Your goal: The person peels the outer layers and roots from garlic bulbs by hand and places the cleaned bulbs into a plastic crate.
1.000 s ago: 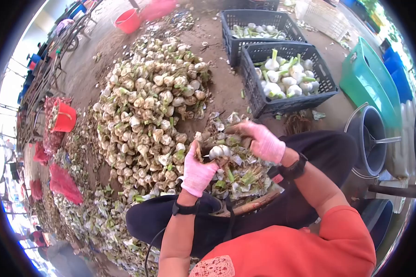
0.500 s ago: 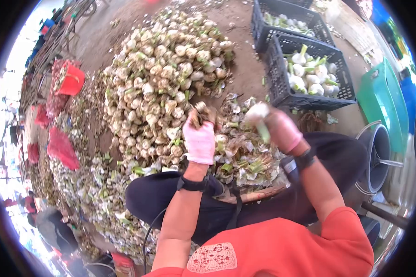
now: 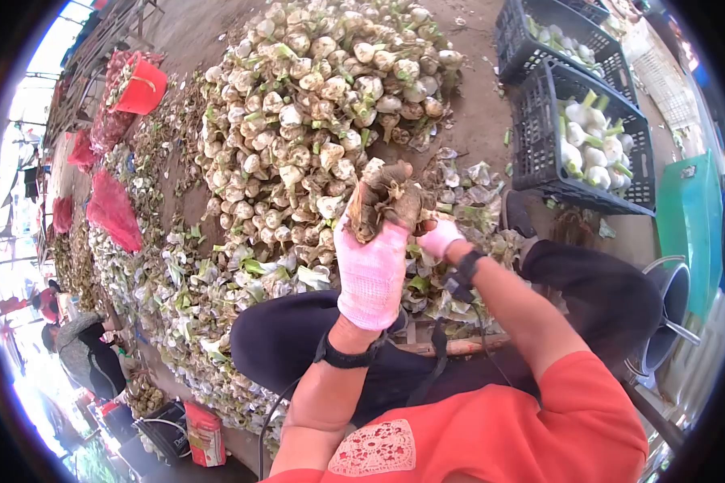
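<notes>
The right hand (image 3: 441,239) had been brought beside the left hand (image 3: 377,245), whose fingers were curled, either hand's hold being unreadable, near heaped garlic bulbs (image 3: 322,121) judged light, firm, papery-skinned, best gripped round the body.

We can read no word, number or brand for certain. Near seven o'clock, toward the edge of the view, a red-and-white sack (image 3: 205,435) bears pale printing, too small and blurred for us to make out. Just beside it, between seven and eight o'clock, we see light marks like lettering on a dark container (image 3: 165,437), likewise illegible.
</notes>
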{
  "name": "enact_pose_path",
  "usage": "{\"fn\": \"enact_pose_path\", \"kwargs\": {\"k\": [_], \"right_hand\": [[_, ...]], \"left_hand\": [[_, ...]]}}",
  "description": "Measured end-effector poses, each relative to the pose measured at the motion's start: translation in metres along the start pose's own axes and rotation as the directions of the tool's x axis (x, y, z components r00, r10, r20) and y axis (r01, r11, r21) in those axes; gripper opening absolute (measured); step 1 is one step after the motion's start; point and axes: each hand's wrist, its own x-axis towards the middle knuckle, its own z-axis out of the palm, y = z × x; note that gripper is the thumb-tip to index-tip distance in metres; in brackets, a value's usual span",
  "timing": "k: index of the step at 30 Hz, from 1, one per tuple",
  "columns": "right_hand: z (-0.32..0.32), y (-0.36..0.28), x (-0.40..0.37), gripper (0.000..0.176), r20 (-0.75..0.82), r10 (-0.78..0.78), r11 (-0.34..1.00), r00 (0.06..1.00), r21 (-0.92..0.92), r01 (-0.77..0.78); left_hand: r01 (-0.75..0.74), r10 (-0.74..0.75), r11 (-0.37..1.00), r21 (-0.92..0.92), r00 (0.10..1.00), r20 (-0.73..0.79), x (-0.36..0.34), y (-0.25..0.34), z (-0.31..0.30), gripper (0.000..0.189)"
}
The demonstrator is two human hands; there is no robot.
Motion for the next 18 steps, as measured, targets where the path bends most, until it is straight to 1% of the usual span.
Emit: {"fn": "enact_pose_path", "kwargs": {"k": [1, 2, 3, 4, 5, 6, 7, 8, 9, 10, 11, 12, 13, 14, 15, 16, 17, 18], "right_hand": [[0.017, 0.0, 0.008, 0.046, 0.066, 0.078, 0.997, 0.995, -0.02, -0.076], [0.069, 0.036, 0.034, 0.049, -0.031, -0.035, 0.997, 0.999, -0.063, 0.033], [0.116, 0.074, 0.058, 0.052, -0.141, -0.141, 0.985, 0.98, -0.119, 0.125], [0.123, 0.081, 0.057, 0.051, -0.11, -0.052, 0.996, 0.993, 0.068, 0.06], [0.12, 0.085, 0.055, 0.05, -0.075, 0.033, 0.969, 0.997, 0.247, -0.014], [0.069, 0.054, 0.023, 0.045, -0.044, -0.004, 1.0, 0.999, -0.014, 0.003], [0.054, 0.058, 0.012, 0.042, 0.049, 0.081, 0.991, 0.995, 0.103, -0.086], [0.041, 0.06, -0.005, 0.042, 0.05, 0.174, 0.955, 0.983, 0.236, -0.181], [0.04, 0.073, -0.013, 0.046, 0.022, 0.151, 0.92, 0.988, 0.364, -0.149], [0.037, 0.087, -0.02, 0.045, 0.139, 0.259, 0.767, 0.956, 0.572, -0.291], [0.029, 0.091, -0.032, 0.044, 0.282, 0.32, 0.548, 0.904, 0.723, -0.42], [0.064, 0.138, -0.016, 0.037, 0.21, 0.154, 0.54, 0.965, 0.8, -0.261], [0.073, 0.157, -0.01, 0.029, 0.049, -0.067, 0.505, 0.997, 0.863, -0.008], [0.044, 0.127, -0.026, 0.026, 0.119, 0.016, 0.352, 0.993, 0.929, -0.117], [0.003, 0.089, -0.04, 0.024, 0.195, 0.08, 0.182, 0.978, 0.961, -0.207], [-0.007, 0.089, -0.037, 0.022, -0.146, -0.126, 0.601, 0.981, 0.776, 0.192], [-0.024, 0.08, -0.036, 0.026, -0.269, -0.345, 0.922, 0.899, 0.084, 0.379], [-0.019, 0.084, -0.015, 0.031, -0.136, -0.201, 0.59, 0.97, 0.773, 0.231]], "left_hand": [[0.001, -0.001, 1.0, 0.005, 1.0, -0.01, 0.001, -0.001, -0.004, 0.025], [0.035, -0.033, 0.997, 0.073, 0.999, -0.024, 0.001, -0.001, -0.007, 0.027], [0.066, -0.064, 0.988, 0.137, 0.998, -0.021, 0.003, -0.001, -0.008, 0.031], [0.049, -0.047, 0.974, 0.221, 0.999, -0.017, 0.003, 0.0, -0.009, 0.033], [0.029, -0.03, 0.955, 0.294, 1.0, -0.003, 0.001, 0.0, -0.009, 0.035], [0.011, -0.006, 0.961, 0.276, 1.0, -0.02, -0.004, -0.006, -0.013, 0.036], [-0.01, 0.021, 0.965, 0.261, 0.999, -0.039, -0.006, -0.013, -0.016, 0.037], [-0.051, 0.055, 0.961, 0.271, 0.998, -0.006, -0.008, -0.012, -0.012, 0.033], [-0.094, 0.093, 0.954, 0.284, 0.995, 0.019, -0.007, -0.007, -0.005, 0.03], [0.06, -0.06, 0.955, 0.29, 0.998, -0.011, -0.006, 0.004, 0.002, 0.031], [0.051, -0.055, 0.957, 0.284, 0.998, 0.007, -0.007, 0.002, 0.002, 0.031], [0.047, -0.061, 0.975, 0.219, 0.996, 0.058, -0.009, -0.004, 0.001, 0.031], [0.047, -0.065, 0.986, 0.157, 0.992, 0.107, -0.01, -0.012, -0.002, 0.031], [0.069, -0.12, 0.935, 0.349, 0.985, 0.128, -0.006, -0.02, -0.01, 0.038], [0.054, -0.111, 0.935, 0.351, 0.983, 0.144, -0.002, -0.029, -0.014, 0.038], [-0.059, -0.07, 0.85, 0.524, 0.972, 0.223, 0.002, -0.037, -0.015, 0.046], [-0.179, -0.044, 0.725, 0.665, 0.952, 0.303, 0.005, -0.044, -0.016, 0.055], [-0.256, -0.007, 0.519, 0.816, 0.953, 0.304, 0.007, -0.05, -0.014, 0.07]]}}
